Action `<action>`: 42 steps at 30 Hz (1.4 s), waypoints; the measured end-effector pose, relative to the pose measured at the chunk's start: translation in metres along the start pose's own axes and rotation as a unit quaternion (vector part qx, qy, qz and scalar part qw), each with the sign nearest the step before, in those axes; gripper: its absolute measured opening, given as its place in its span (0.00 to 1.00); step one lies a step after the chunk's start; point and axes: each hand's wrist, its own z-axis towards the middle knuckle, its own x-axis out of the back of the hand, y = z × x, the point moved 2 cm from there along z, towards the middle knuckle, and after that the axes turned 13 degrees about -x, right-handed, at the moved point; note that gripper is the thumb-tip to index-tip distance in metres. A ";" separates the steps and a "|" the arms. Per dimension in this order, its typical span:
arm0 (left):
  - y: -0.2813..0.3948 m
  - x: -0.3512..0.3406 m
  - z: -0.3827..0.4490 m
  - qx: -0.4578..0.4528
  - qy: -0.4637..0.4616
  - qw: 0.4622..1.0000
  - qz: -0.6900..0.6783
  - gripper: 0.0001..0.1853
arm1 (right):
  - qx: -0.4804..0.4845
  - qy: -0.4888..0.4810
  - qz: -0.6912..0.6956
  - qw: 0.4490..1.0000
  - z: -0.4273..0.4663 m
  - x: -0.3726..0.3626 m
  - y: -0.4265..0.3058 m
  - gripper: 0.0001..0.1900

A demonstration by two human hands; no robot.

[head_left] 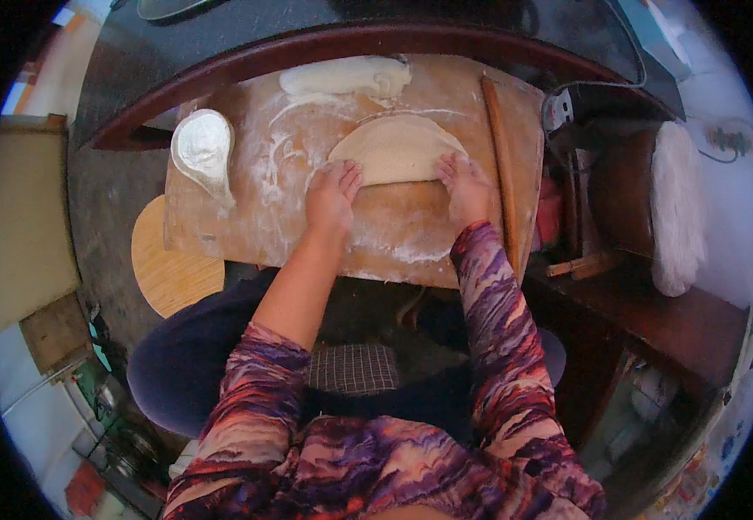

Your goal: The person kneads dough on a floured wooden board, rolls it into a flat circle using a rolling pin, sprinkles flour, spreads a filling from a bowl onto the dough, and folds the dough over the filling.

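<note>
A half-moon sheet of pale dough (pixel 399 151), seemingly folded over with its straight edge towards me, lies on a floured wooden board (pixel 266 231). My left hand (pixel 333 192) grips the left corner of that edge, fingertips on top of the dough. At the opposite corner, my right hand (pixel 466 188) pinches the dough the same way; the thumbs are mostly hidden. A long wooden rolling pin (pixel 501 169) lies lengthwise just right of my right hand. Along the board's far side rests a thick floury roll of dough (pixel 344 77).
A gourd-shaped scoop (pixel 225 185) holding white flour (pixel 204 143) sits on the board's left side. Beyond the board runs a dark tabletop edge (pixel 376 39). A power strip (pixel 558 109) with a cable is at the right. A round wooden stool top (pixel 178 260) stands lower left.
</note>
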 end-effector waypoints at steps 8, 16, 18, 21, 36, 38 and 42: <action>-0.016 -0.036 0.013 -0.381 -0.366 0.466 0.710 0.37 | 0.418 0.012 -0.682 0.600 -0.005 -0.044 0.018 0.35; -0.015 -0.005 -0.038 -0.368 -0.388 0.466 0.705 0.36 | 0.373 -0.008 -0.701 0.608 -0.053 -0.023 0.029 0.33; -0.017 0.001 -0.023 -0.370 -0.368 0.496 0.694 0.33 | 0.389 -0.008 -0.676 0.626 -0.055 -0.025 0.025 0.29; -0.003 -0.021 -0.003 -0.400 -0.332 0.500 0.692 0.22 | 0.342 0.064 -0.621 0.702 -0.043 -0.033 0.010 0.20; 0.010 0.005 -0.109 -0.526 -0.385 0.457 0.605 0.09 | 0.202 0.175 -0.480 0.836 -0.148 0.024 0.065 0.07; 0.009 0.008 -0.118 -0.505 -0.416 0.496 0.571 0.10 | 0.137 0.150 -0.389 0.899 -0.174 0.031 0.072 0.08; 0.015 -0.021 -0.021 -0.490 -0.243 0.579 0.604 0.20 | 0.081 0.083 -0.368 0.923 -0.211 0.046 0.056 0.10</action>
